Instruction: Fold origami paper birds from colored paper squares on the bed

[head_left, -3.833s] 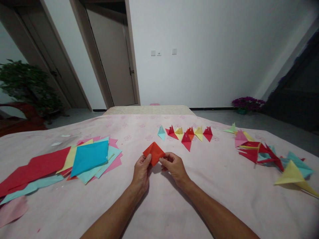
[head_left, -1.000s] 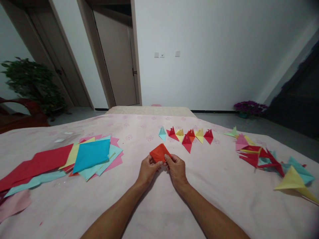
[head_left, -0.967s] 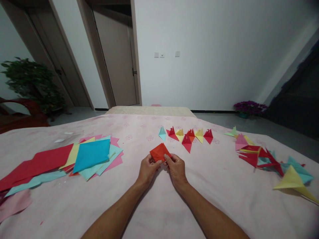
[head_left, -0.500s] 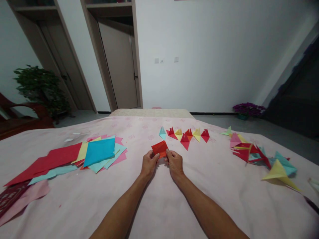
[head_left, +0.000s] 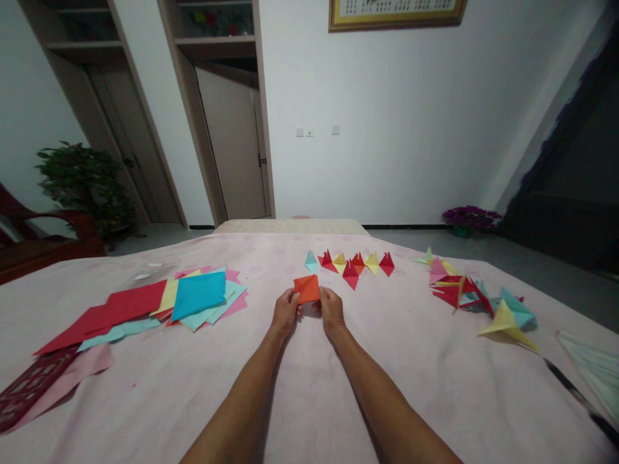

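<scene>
Between my hands, just above the pink tablecloth, is a small square of folded orange paper (head_left: 307,289). My left hand (head_left: 286,310) pinches its lower left edge between thumb and fingers. At the right edge, my right hand (head_left: 332,307) grips it the same way. The undersides of the fingers are partly hidden. Just beyond the paper stand several small folded paper cranes in a loose row: a pale blue one (head_left: 311,260), a yellow one (head_left: 372,262) and a red one (head_left: 351,274) among them.
Sheets of coloured paper, a blue one (head_left: 199,294) on top, lie to the left beside red sheets (head_left: 109,316). More folded paper pieces, including a yellow one (head_left: 505,325), pile up at the right. A black pen (head_left: 565,385) rests near the right edge.
The orange paper now faces me as a flatter, squarer, brighter face; before, it was tilted with a creased top edge. The camera view has tipped upward and turned slightly right.
</scene>
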The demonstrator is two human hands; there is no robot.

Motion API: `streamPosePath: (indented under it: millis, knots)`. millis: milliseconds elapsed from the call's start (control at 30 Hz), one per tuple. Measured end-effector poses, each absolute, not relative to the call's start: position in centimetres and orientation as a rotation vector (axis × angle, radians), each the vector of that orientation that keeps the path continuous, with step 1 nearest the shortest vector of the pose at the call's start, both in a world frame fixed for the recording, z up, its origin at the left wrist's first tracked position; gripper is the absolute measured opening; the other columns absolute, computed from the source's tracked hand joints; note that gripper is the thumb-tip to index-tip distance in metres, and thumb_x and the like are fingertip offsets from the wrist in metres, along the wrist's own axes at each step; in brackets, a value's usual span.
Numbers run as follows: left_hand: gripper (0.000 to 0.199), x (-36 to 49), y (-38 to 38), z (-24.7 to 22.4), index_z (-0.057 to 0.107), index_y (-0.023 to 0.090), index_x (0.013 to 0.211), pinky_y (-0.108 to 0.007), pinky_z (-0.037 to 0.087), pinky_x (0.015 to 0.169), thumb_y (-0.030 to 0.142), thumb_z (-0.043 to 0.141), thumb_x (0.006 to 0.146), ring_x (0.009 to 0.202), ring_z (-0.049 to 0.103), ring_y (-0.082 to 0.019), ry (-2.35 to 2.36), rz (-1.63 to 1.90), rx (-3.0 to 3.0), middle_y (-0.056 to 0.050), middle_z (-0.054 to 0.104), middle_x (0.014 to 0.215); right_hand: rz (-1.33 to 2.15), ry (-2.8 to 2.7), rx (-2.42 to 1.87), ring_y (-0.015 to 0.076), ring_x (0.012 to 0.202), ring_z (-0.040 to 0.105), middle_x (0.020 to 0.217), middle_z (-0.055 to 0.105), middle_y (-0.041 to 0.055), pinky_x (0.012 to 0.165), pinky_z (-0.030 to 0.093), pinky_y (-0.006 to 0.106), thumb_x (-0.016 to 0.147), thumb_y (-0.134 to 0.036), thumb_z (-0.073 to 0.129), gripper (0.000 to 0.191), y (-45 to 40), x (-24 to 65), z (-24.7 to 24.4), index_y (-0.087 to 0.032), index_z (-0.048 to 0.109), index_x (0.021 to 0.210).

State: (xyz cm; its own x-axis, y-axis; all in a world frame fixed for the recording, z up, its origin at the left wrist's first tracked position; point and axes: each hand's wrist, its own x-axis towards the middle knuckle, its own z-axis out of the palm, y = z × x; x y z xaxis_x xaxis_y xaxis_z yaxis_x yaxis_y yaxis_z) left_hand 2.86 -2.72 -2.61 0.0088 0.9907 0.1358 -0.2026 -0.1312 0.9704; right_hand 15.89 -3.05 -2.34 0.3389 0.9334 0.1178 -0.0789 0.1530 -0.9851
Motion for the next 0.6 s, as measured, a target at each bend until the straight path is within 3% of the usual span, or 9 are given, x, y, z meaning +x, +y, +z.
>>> streamPosePath:
  millis: [133, 233, 367, 600]
  knots:
    - [0.069, 2.2, -2.7, -2.2, 0.055, 0.01, 0.126, -0.018, 0.035, 0.044, 0.051, 0.071, 0.073, 0.044, 0.046, -0.007, 0.94, 1.309, 1.136, 0.005, 0.055, 0.059, 0.95, -0.977, -1.155, 0.0147, 0.055, 0.054, 0.067, 0.066, -0.0002, 0.046, 0.04, 0.023, 0.073, -0.05, 0.057, 0.043, -3.1, 15.9, -2.1, -0.017, 0.069, 0.098]
    - [0.075, 1.7, -2.4, -2.4, 0.049, 0.012, 0.132, -0.018, 0.033, 0.043, 0.054, 0.071, 0.074, 0.042, 0.045, -0.007, 0.917, 1.261, 1.103, 0.006, 0.054, 0.059, 1.001, -0.988, -1.122, 0.0154, 0.063, 0.059, 0.088, 0.072, 0.0037, 0.049, 0.042, 0.023, 0.068, -0.037, 0.058, 0.05, -3.1, 15.9, -2.0, -0.017, 0.066, 0.114]
    - [0.076, 1.3, -2.0, -2.6, 0.047, 0.013, 0.131, -0.017, 0.031, 0.042, 0.055, 0.072, 0.073, 0.042, 0.041, -0.006, 0.892, 1.206, 1.042, 0.008, 0.052, 0.058, 1.109, -1.017, -1.062, 0.0167, 0.073, 0.063, 0.112, 0.07, 0.0076, 0.054, 0.044, 0.023, 0.058, -0.022, 0.058, 0.063, -3.2, 16.1, -1.8, -0.019, 0.064, 0.121]
    - [0.064, 0.6, -2.0, -1.9, 0.059, 0.012, 0.111, -0.017, 0.031, 0.042, 0.057, 0.076, 0.068, 0.041, 0.033, -0.004, 0.799, 1.12, 0.97, 0.011, 0.042, 0.055, 1.224, -1.123, -0.923, 0.0235, 0.1, 0.063, 0.128, 0.064, 0.0088, 0.073, 0.05, 0.029, 0.054, -0.012, 0.058, 0.066, -3.6, 17.2, -1.6, -0.023, 0.067, 0.119]
